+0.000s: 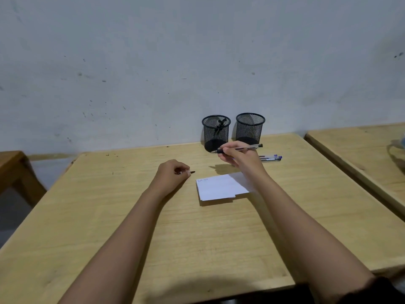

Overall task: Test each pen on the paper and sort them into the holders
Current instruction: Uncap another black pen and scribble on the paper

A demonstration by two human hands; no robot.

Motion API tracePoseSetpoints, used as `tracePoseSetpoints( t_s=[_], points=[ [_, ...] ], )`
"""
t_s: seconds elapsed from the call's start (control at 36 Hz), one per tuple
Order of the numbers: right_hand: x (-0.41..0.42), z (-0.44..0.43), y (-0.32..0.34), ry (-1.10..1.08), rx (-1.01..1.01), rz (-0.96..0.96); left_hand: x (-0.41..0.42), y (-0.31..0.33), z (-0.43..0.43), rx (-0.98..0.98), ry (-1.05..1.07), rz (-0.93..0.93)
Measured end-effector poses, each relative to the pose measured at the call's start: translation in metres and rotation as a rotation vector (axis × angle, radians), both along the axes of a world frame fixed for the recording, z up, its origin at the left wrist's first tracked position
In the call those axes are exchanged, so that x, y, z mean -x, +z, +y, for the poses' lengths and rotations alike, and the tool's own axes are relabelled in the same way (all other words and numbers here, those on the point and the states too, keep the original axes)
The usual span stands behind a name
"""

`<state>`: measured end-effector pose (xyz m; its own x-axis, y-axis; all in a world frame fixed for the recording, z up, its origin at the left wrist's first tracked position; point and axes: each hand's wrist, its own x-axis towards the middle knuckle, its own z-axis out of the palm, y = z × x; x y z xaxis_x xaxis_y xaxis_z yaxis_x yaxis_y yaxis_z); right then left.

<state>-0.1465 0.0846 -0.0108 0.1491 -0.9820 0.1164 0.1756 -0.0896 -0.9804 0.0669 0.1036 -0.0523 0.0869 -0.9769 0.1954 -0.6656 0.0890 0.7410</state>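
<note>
Ballpoint pen (238,148), clear-barrelled with a black grip, is held level above the table in the right hand (240,159), fingers curled round the barrel and the bare tip pointing left toward the holders. The left hand (172,173) rests on the wooden table (131,227) and pinches a small dark piece, apparently the pen's cap (192,172). White paper (219,188), with a short scribble at its top left corner, lies just below the pen and partly under the right wrist. The likeliest slips: the exposed tip could mark the table or skin instead of the sheet; the wrist could drag the loose paper while writing; the small cap could slip from the pinch and roll away; and a reach to the back could tip a light mesh holder or drop the pen into the wrong one. By count: one pen in hand, one cap, one small stack of paper, and at least two loose pens (270,158) behind the right hand, others possibly hidden. Two black mesh holders stand against the wall: the left holder (215,137) contains pens, number unclear, and the right holder (250,128) looks empty.
</note>
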Motion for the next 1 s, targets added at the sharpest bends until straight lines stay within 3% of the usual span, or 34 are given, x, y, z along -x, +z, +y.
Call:
tracePoseSetpoints(
  t_s=[0.17,0.33,0.44,0.67,1.0],
  points=[
    [-0.014,0.002,-0.003,-0.069,0.049,0.174,0.004,0.010,0.006,0.026,-0.005,-0.070],
    [-0.023,0.005,-0.002,-0.017,-0.070,0.029,0.023,0.011,0.038,0.044,-0.108,0.003],
    [-0.027,0.005,-0.006,-0.001,-0.133,0.018,0.033,0.003,0.052,-0.074,-0.236,-0.199],
    [-0.031,0.004,-0.023,-0.066,-0.157,-0.027,0.036,-0.016,0.058,-0.120,-0.266,-0.440],
    [-0.044,-0.003,-0.028,-0.112,-0.050,0.251,0.038,-0.017,0.055,-0.195,-0.256,-0.570]
  ],
)
